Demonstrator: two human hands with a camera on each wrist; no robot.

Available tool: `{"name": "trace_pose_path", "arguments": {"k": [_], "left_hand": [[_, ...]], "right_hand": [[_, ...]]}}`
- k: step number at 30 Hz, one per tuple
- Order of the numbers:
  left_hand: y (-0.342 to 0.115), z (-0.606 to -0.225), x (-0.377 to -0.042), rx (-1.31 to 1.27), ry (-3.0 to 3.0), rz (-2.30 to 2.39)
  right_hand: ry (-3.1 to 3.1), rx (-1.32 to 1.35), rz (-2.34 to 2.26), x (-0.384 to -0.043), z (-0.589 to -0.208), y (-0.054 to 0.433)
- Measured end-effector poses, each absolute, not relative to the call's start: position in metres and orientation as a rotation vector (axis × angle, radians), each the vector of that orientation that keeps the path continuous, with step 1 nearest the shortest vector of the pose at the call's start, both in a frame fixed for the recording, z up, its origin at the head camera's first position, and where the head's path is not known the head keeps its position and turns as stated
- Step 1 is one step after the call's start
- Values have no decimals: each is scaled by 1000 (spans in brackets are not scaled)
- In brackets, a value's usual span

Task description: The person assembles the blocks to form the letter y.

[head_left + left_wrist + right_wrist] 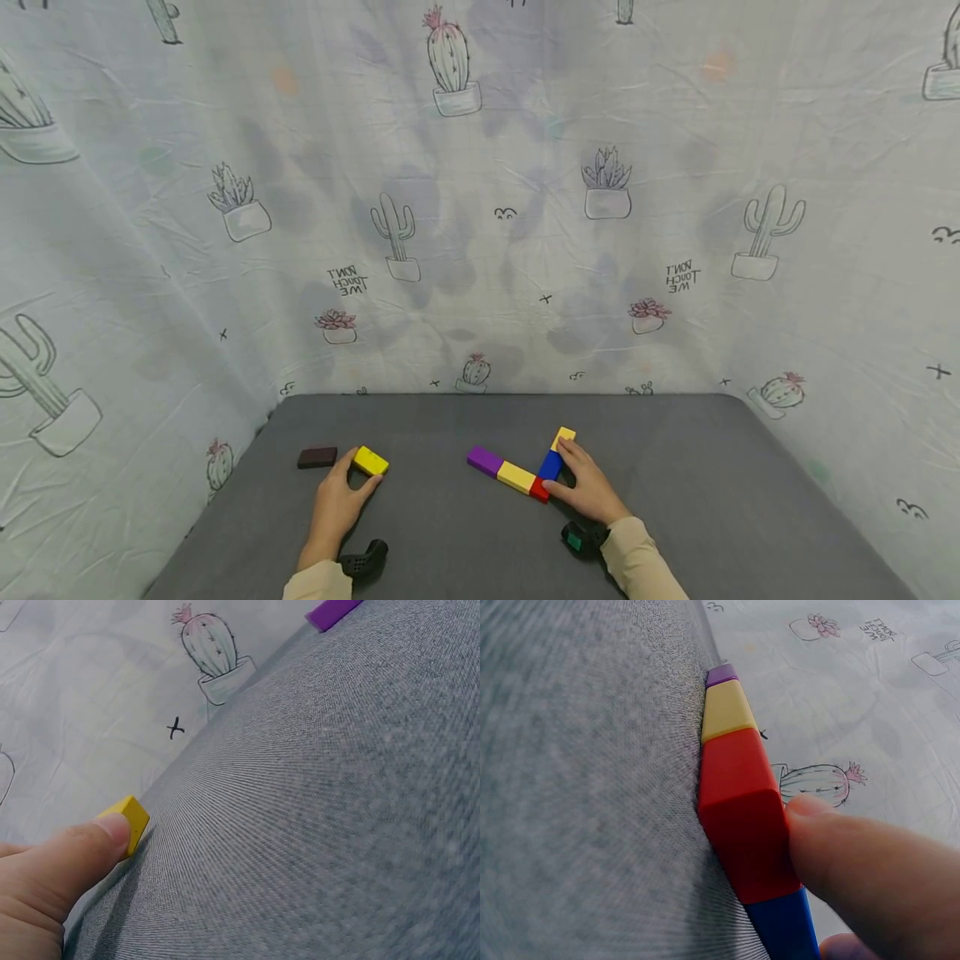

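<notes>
My left hand [335,504] pinches a bright yellow block [371,462] between thumb and fingers; in the left wrist view the thumb presses on the side of this yellow block [135,821]. On the right, several blocks lie end to end in a V: a purple block [485,461], a pale yellow block [516,477], a red block [538,490] at the corner, then a blue block [551,467] and another pale yellow block [562,435]. My right hand [588,487] spans the blue arm, thumb against the red block [739,780], fingertips at the far pale yellow block.
A dark brown block [317,457] lies on the grey table [435,550] just left of my left hand. Behind and beside the table hangs a pale curtain [487,275] printed with cacti. Each wrist carries a black device [365,560].
</notes>
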State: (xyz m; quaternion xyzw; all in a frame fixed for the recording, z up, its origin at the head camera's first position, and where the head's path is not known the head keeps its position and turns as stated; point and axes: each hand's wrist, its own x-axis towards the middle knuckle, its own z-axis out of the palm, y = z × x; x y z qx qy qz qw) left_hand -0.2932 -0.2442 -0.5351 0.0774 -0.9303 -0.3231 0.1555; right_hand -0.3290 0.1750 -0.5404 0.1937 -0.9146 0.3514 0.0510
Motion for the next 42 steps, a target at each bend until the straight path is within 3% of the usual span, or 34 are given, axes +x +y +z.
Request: {"name": "trace_pose_path", "arguments": {"k": [16,31,42], "left_hand": [[-234,-541,-290,60,-2710,-918],[-193,-530,-284,-165,-2789,-995],[-164,-524,-280,-473,-2785,-1118]], "right_hand": [[-2794,580,1058,-327,-546,175],[-2787,591,1059,-327,-544,174],[-2785,580,1048,-328,-544,173]]}}
